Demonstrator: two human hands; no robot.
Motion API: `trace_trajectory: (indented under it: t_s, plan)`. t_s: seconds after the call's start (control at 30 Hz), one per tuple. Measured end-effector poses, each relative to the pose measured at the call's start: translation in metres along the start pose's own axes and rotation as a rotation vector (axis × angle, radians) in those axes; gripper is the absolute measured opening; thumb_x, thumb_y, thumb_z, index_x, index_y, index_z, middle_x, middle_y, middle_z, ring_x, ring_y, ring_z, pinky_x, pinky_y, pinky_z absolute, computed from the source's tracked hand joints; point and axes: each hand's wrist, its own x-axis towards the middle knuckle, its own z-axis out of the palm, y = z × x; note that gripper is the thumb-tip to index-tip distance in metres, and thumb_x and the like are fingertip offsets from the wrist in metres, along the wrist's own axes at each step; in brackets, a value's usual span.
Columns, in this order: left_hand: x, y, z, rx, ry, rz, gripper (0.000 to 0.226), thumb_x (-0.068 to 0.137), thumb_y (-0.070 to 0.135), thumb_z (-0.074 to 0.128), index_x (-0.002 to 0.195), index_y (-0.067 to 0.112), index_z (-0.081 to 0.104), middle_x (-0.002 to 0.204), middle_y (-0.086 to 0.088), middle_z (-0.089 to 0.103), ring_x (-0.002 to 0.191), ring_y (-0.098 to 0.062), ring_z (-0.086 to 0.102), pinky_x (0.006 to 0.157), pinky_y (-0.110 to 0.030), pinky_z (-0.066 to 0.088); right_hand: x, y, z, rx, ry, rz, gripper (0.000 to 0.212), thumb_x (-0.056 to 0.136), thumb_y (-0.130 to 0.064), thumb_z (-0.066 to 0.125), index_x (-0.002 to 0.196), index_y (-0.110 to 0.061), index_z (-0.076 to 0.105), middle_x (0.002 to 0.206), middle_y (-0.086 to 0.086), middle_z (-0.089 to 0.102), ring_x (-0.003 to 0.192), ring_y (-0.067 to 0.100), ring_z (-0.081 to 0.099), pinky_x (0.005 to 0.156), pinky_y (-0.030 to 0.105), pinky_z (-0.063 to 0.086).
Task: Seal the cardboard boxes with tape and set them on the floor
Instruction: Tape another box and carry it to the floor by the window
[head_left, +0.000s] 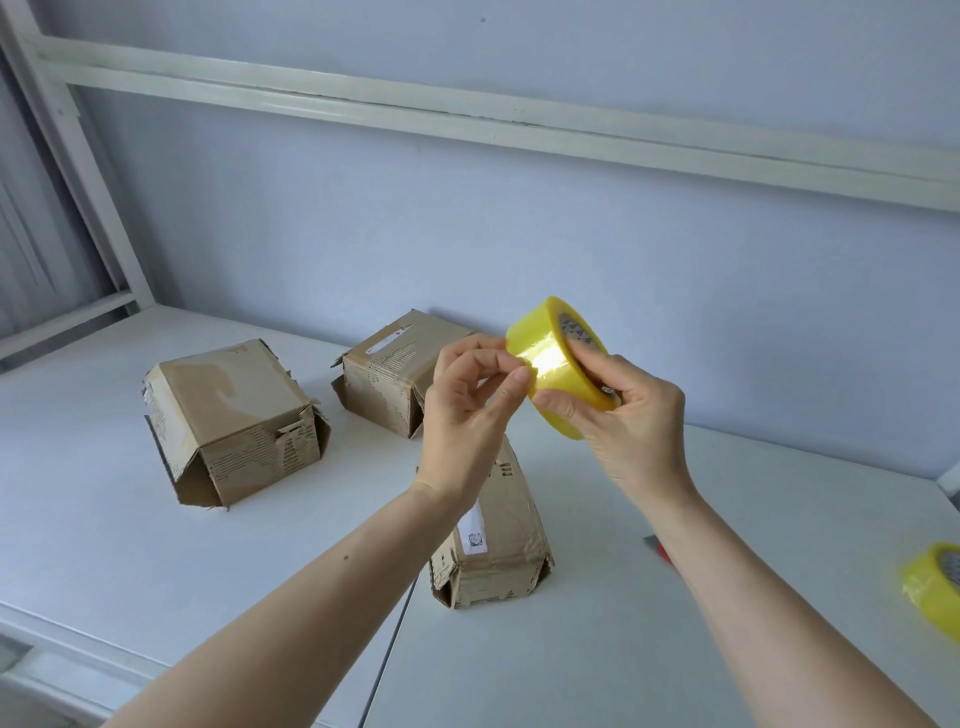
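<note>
While your right hand (631, 415) grips the yellow tape roll (558, 364) above the table, thumb under its near rim and fingers curled over the far side, your left hand (467, 400) pinches at the roll's outer face with thumb and forefinger, the other fingers curled behind. Whether a loose end of tape is caught in that pinch cannot be told; glare covers the spot.

Below your hands, three worn cardboard boxes stand on the white table (156, 545). One box (493, 540) lies right under your left wrist, long and narrow, its near end flaps ragged and slightly open, a white label on top. A second box (387, 371) sits farther back, partly hidden by your left hand, its left flaps sticking out. A third, larger box (234, 415) stands well apart to the left, with torn side flaps spread open at its base.

At the table's right edge a second roll of yellow tape (935, 584) is cut off by the frame. Just beside your right forearm a small red and grey object (658, 548) pokes out; what it is cannot be told. Behind the table rises a pale wall (467, 208) with a white rail (467, 111) across it.
</note>
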Motion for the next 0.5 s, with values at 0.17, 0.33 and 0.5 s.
trace_trajectory:
  t_s: [0.17, 0.33, 0.5]
  plan:
    - [0.004, 0.000, 0.005, 0.151, 0.014, -0.004, 0.015, 0.098, 0.010, 0.063, 0.086, 0.017, 0.063, 0.110, 0.000, 0.049, 0.095, -0.004, 0.056, 0.086, -0.019, 0.050, 0.004, -0.001, 0.004, -0.044, -0.048, 0.006, 0.067, 0.077, -0.031, 0.085, 0.130, -0.051, 0.050, 0.098, -0.012, 0.074, 0.086, 0.005, 0.068, 0.080, 0.017, 0.051]
    - [0.013, -0.007, 0.005, 0.167, -0.026, -0.016, 0.013, 0.101, 0.014, 0.059, 0.089, 0.018, 0.062, 0.112, 0.002, 0.047, 0.095, -0.016, 0.057, 0.084, -0.040, 0.058, 0.013, -0.004, 0.006, -0.187, -0.259, 0.052, 0.027, 0.102, -0.029, 0.056, 0.126, -0.039, 0.060, 0.089, -0.018, 0.062, 0.080, 0.004, 0.055, 0.073, 0.017, 0.042]
    - [0.013, -0.009, 0.003, 0.139, -0.027, -0.085, 0.014, 0.100, 0.012, 0.060, 0.087, 0.016, 0.064, 0.107, 0.005, 0.050, 0.086, -0.002, 0.054, 0.075, -0.025, 0.052, 0.019, -0.005, 0.009, -0.252, -0.275, 0.183, 0.012, 0.103, -0.025, 0.051, 0.111, -0.030, 0.058, 0.067, -0.010, 0.045, 0.061, 0.004, 0.044, 0.057, 0.017, 0.036]
